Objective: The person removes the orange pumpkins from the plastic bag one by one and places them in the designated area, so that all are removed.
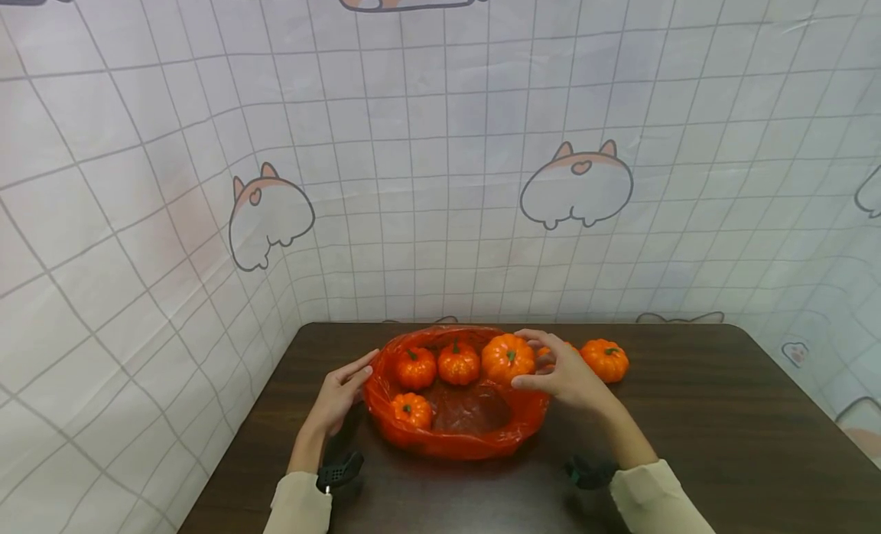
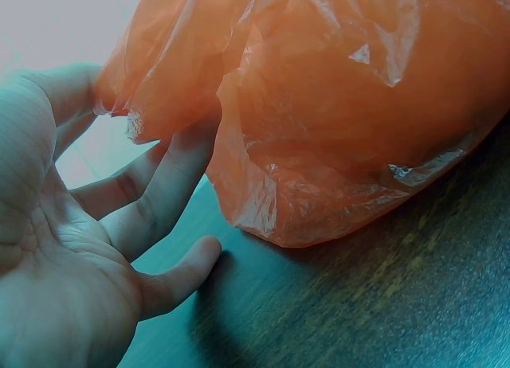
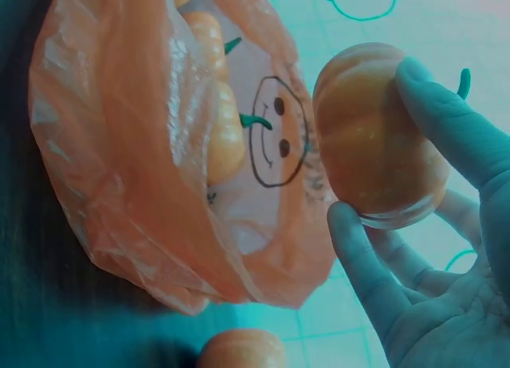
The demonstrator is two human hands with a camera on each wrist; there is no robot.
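An orange-red plastic bag [image 1: 468,445] sits on the table with its mouth spread wide. Inside it lie several small orange toy pumpkins, one of them a pumpkin [image 1: 411,410] near the left front. My right hand [image 1: 567,372] grips another pumpkin [image 1: 509,358] between thumb and fingers over the bag's right side; the right wrist view shows this pumpkin [image 3: 374,137] held beside the bag. At the bag's left edge, my left hand [image 1: 337,396] rests its extended fingers against the plastic. In the left wrist view, some fingertips are hidden behind the bag [image 2: 335,129].
Right of the bag a loose pumpkin [image 1: 605,360] stands on the dark wooden table [image 1: 716,434], with another pumpkin [image 1: 556,350] partly hidden behind my right hand. A white grid-patterned sheet [image 1: 440,174] with cartoon animals hangs behind the table.
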